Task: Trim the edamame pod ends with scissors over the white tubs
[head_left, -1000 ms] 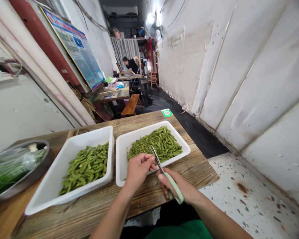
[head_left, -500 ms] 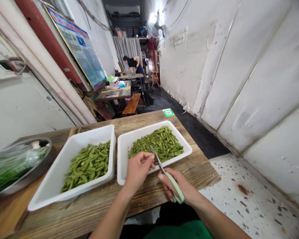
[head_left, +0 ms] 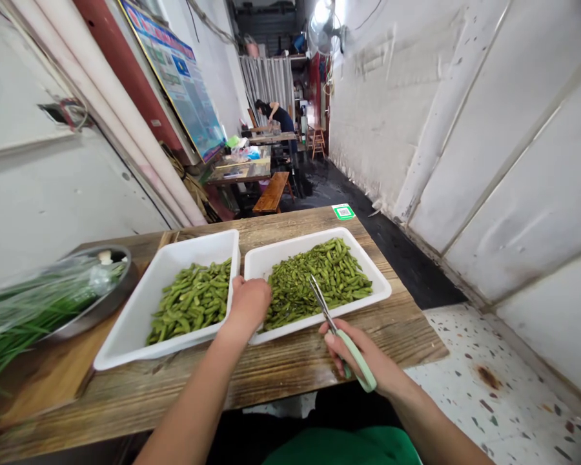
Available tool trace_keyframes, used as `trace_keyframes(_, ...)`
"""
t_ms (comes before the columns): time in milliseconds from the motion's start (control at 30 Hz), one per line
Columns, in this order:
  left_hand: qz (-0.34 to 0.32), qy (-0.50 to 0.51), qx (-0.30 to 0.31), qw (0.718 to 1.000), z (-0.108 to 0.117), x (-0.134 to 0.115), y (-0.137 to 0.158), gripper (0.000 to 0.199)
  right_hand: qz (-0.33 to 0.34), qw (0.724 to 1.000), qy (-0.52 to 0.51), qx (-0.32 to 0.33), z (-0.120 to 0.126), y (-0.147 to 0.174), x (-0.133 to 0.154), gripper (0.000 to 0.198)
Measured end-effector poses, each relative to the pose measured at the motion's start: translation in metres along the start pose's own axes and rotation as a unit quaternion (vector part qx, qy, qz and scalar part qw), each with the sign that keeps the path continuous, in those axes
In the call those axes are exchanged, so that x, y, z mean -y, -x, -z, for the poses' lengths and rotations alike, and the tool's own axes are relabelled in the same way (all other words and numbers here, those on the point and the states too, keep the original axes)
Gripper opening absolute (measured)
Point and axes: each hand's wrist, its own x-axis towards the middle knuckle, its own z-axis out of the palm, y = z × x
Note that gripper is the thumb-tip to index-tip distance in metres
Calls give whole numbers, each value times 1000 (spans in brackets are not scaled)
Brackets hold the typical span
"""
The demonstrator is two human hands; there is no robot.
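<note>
My right hand (head_left: 353,349) is wrapped round the pale green handles of a pair of scissors (head_left: 324,303). The blades point up and away over the near rim of the right white tray (head_left: 377,284), slightly parted at the tips. Green soybean pods (head_left: 334,265) are heaped in that tray, smaller bits toward its left. My left hand (head_left: 252,300) is at the gap between the two trays, fingers curled; its fingertips are hidden, so what they hold does not show. More pods (head_left: 193,297) fill the middle of the left white tray (head_left: 130,323).
A metal bowl (head_left: 90,316) with bagged green stalks (head_left: 33,323) stands at the left on a wooden board (head_left: 48,387). The wooden table (head_left: 281,378) carries a QR sticker (head_left: 343,212) at its far corner. Further back are a bench (head_left: 272,190), another table (head_left: 242,171) and a person (head_left: 281,119) bending over.
My left hand has moved left, away from the scissor tips, to the edge between the trays. The scissors stay in my right hand. The view has shifted left.
</note>
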Motion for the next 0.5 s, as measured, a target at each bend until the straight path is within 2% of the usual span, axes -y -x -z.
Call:
trace_keyframes(133, -30, -64, 26, 997, -18, -6, -12, 22, 3, 1000, 12, -6, 1, 0, 0, 36)
trace_keyframes(233, -74, -147, 61, 984, -20, -7, -17, 19, -3, 999, 34, -14, 1, 0, 3, 36)
trace_keyframes(333, -77, -178, 89, 977, -18, -7, -20, 20, -5, 1000, 27, -7, 1, 1, 6, 36)
trace_keyframes(433, -58, -115, 86, 988, -12, -10, -19, 20, -5, 1000, 17, -3, 1, 1, 6, 35)
trace_keyframes(500, -36, 23, 80, 996, -8, -15, -17, 19, -5, 1000, 17, -6, 1, 1, 5, 35)
